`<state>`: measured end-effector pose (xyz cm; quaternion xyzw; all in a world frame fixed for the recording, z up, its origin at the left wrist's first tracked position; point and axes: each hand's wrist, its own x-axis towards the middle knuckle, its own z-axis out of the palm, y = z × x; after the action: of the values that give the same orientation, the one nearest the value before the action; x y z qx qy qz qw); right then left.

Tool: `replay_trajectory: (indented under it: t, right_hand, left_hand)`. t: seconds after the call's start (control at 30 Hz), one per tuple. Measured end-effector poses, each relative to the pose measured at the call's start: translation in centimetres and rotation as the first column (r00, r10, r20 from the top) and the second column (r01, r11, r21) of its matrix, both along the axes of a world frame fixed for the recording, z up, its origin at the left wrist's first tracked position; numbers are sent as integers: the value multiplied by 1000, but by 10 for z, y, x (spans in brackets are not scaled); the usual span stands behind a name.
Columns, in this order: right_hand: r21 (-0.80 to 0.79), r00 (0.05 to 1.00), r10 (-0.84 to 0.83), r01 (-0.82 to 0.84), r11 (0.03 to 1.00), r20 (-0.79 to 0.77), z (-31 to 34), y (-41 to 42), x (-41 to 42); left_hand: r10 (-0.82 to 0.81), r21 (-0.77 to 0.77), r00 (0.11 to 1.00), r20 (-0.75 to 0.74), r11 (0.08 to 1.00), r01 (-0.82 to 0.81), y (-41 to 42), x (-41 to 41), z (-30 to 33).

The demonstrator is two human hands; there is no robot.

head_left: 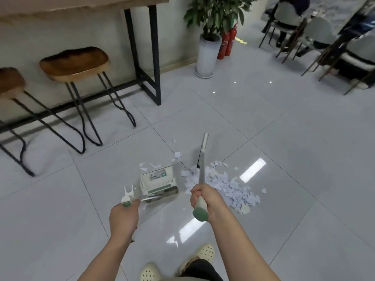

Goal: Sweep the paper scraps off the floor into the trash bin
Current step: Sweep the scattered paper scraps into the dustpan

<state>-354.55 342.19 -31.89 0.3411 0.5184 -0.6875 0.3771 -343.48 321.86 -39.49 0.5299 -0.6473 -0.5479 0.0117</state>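
Gripping the pale broom handle [201, 177] near its green-capped end, the person's right hand [199, 196] has its fingers curled tight round the shaft. The broom head [203, 151] stands on the floor [284, 138] at the far edge of the heap of paper scraps [229, 187], seen almost edge-on, so its bristles are hard to make out. The left hand [123, 216] holds the dustpan handle [127, 199], fingers wrapped under it and mostly hidden behind the back of the hand; only the green tip and a white clip show above the knuckles. The dustpan [158, 182] rests on the tiles just left of the heap, its printed label too blurred to read. A few loose scraps [145, 167] lie beyond the pan and by the broom head. No part of a trash bin can be made out from where the camera looks. Two pale clogs [205, 252] show at the near edge, one cut off by the frame. Along the far wall stand two wooden stools [75, 63], the left one cropped, a potted plant [211, 19] and red extinguishers [227, 43] half hidden behind its pot.
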Motion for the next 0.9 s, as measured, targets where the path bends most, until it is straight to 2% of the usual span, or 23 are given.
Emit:
replay_trajectory:
  t: [0.17, 0.37, 0.57, 0.7, 0.8, 0.9]
  right_hand:
    - [-43, 987, 162, -162, 986, -8, -2, -85, 30]
    - [-190, 939, 331, -309, 932, 97, -18, -158, 47]
    - [-285, 834, 494, -426, 859, 245, -43, -187, 40]
    - [-325, 781, 509, -406, 854, 361, -66, -188, 25]
    - [-290, 759, 534, -451, 844, 373, -86, -181, 6]
    - [-162, 744, 558, -540, 826, 368, -102, -160, -16]
  left_hand:
    - [128, 23, 991, -42, 992, -127, -46, 51, 10]
    - [302, 39, 952, -47, 953, -301, -73, 101, 12]
    - [459, -46, 889, 1, 888, -458, -82, 132, 9]
    - [514, -94, 856, 54, 856, -508, -80, 125, 7]
    - [512, -132, 853, 100, 857, -499, -74, 111, 4]
    - [490, -153, 856, 161, 870, -469, -65, 87, 1]
